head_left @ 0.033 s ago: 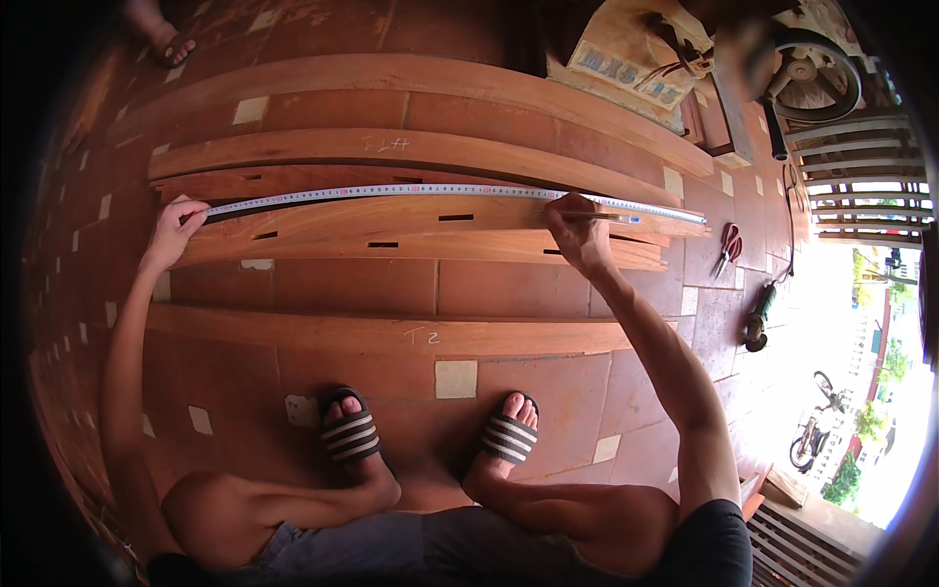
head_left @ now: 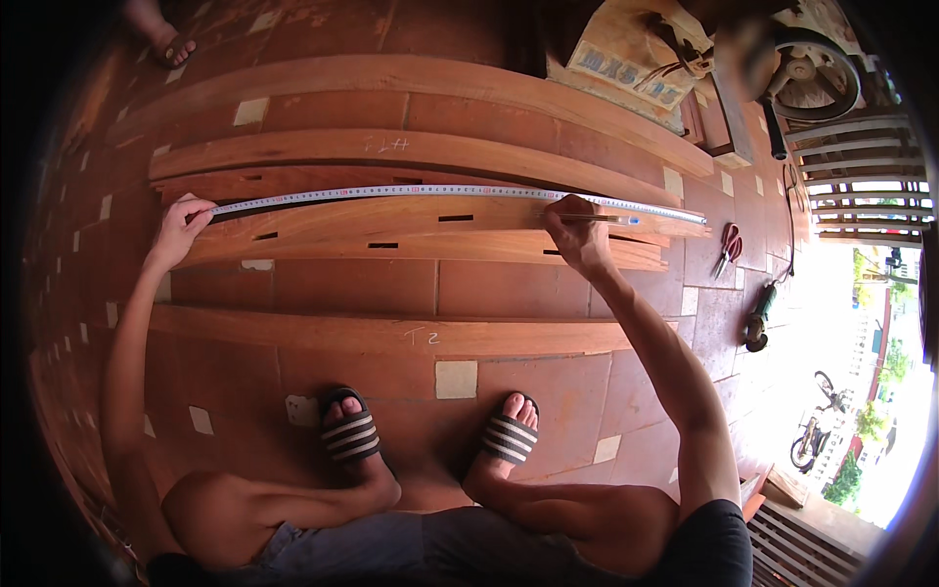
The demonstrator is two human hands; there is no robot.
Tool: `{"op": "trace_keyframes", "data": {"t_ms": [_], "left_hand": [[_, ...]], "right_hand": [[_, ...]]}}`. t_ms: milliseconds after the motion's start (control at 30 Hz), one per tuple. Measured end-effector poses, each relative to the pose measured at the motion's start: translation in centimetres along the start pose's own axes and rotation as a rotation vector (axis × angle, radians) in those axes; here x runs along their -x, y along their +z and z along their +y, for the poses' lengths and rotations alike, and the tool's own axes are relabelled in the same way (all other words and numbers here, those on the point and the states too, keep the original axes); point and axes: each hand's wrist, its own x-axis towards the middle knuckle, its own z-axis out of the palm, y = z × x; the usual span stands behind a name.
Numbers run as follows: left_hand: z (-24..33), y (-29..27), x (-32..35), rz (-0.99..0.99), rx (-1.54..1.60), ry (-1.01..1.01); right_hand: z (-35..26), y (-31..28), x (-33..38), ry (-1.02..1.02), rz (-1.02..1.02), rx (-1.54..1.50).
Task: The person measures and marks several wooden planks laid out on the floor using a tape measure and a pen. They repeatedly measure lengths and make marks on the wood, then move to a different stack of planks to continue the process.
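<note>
A white measuring tape (head_left: 416, 190) stretches lengthwise over a row of reddish-brown wooden boards (head_left: 352, 223) with dark slots cut in them. At the boards' left end, my left hand (head_left: 181, 230) pinches the tape's end. My right hand (head_left: 581, 235) is closed around a slim brown pencil (head_left: 591, 216), which points left just below the tape. Its tip is close to the board face, but whether it touches I cannot tell. The tape runs on past this hand to the boards' right end.
Another board (head_left: 391, 336) lies nearer my sandalled feet, and a long one (head_left: 411, 73) lies farther off. Red-handled scissors (head_left: 729, 249) and a green angle grinder (head_left: 761, 315) rest on the tiles at right. A machine with a handwheel (head_left: 804, 73) stands far right. Another person's foot (head_left: 174, 47) shows far left.
My left hand has shifted slightly right, with the tape's end between its fingers. The right hand and the pencil look unchanged.
</note>
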Motion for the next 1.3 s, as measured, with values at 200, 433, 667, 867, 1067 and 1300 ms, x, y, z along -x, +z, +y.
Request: {"op": "trace_keyframes", "data": {"t_ms": [200, 433, 667, 867, 1067, 1300], "left_hand": [[2.8, 2.0, -1.9, -0.018, -0.036, 0.026], [3.6, 2.8, -1.6, 0.001, -0.033, 0.022], [5.1, 1.9, -1.7, -0.122, 0.069, -0.073], [5.6, 1.9, -1.6, -0.109, 0.195, -0.041], [5.4, 2.2, -1.3, -0.091, 0.191, -0.03], [5.8, 2.6, -1.4, -0.08, 0.177, -0.016]], "right_hand": [[-0.4, -0.1, -0.2, 0.015, 0.023, -0.058], [0.5, 0.2, 0.0, 0.03, 0.071, -0.256], [1.8, 0.2, -0.2, 0.075, 0.029, -0.411], [2.1, 0.4, -0.2, 0.022, -0.004, -0.503], [2.4, 0.8, -0.4, 0.079, -0.001, -0.505], [2.3, 0.6, -0.3, 0.056, 0.045, -0.336]]}}
